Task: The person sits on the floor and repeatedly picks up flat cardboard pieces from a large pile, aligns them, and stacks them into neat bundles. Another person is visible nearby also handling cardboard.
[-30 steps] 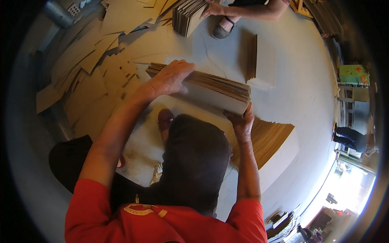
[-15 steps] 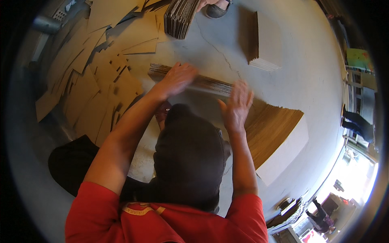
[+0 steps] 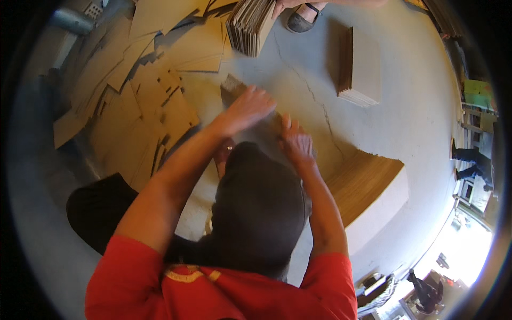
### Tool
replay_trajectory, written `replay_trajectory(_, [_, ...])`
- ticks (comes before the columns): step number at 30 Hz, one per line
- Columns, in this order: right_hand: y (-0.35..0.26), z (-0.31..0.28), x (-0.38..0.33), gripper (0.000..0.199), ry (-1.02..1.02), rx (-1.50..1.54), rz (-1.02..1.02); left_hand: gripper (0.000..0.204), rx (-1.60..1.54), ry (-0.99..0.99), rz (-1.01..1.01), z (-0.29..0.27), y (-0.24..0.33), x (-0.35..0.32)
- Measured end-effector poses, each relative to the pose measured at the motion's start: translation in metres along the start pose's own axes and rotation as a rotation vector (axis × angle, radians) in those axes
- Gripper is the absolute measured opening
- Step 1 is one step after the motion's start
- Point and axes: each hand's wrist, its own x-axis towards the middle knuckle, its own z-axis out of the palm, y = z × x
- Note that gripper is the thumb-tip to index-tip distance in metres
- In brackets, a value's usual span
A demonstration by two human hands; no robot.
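Observation:
A bundle of brown cardboard sheets (image 3: 233, 88) stands on edge beyond my raised knee, running from the far left down toward the near right. Over its upper edge my left hand (image 3: 249, 111) lies with curled fingers, gripping the sheets. My right hand (image 3: 296, 143) is closed at the bundle's near right end, thumb up; its fingers are slightly blurred. My knee and forearms hide the bundle's lower part.
Loose cardboard pieces (image 3: 117, 112) lie spread at left. A co-worker's hand (image 3: 285, 6) holds another cardboard stack (image 3: 250, 29) at the top, beside a shoe (image 3: 301, 20). One stack (image 3: 362, 66) stands far right; a long curved stack (image 3: 368, 186) lies near my right forearm.
My right hand has moved left and closed from spread fingers onto the bundle's end. The bundle has turned from nearly crosswise to a steeper slant. More of the co-worker's arm shows.

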Motion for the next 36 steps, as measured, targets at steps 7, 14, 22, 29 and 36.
replay_trajectory(7, [-0.006, -0.052, -0.048, 0.083, -0.003, 0.083, 0.125, 0.066, -0.035, 0.340, -0.079, -0.040, 0.023, -0.039])
replay_trajectory(14, [-0.028, 0.027, -0.092, 0.087, -0.027, -0.080, 0.274, 0.089, -0.560, 0.130, -0.631, 0.022, 0.026, -0.117])
replay_trajectory(22, [-0.015, 0.006, -0.081, 0.086, 0.117, 0.144, 0.283, 0.097, -1.189, 0.136, -0.785, 0.046, 0.025, -0.091])
replay_trajectory(29, [-0.016, -0.047, -0.088, 0.089, 0.299, 0.675, 0.376, 0.110, -1.667, 0.267, -0.727, 0.033, 0.016, -0.049])
replay_trajectory(36, [-0.006, -0.025, -0.056, 0.053, 0.398, 1.341, 0.437, 0.069, -1.945, 0.398, -0.370, -0.072, 0.002, -0.019])
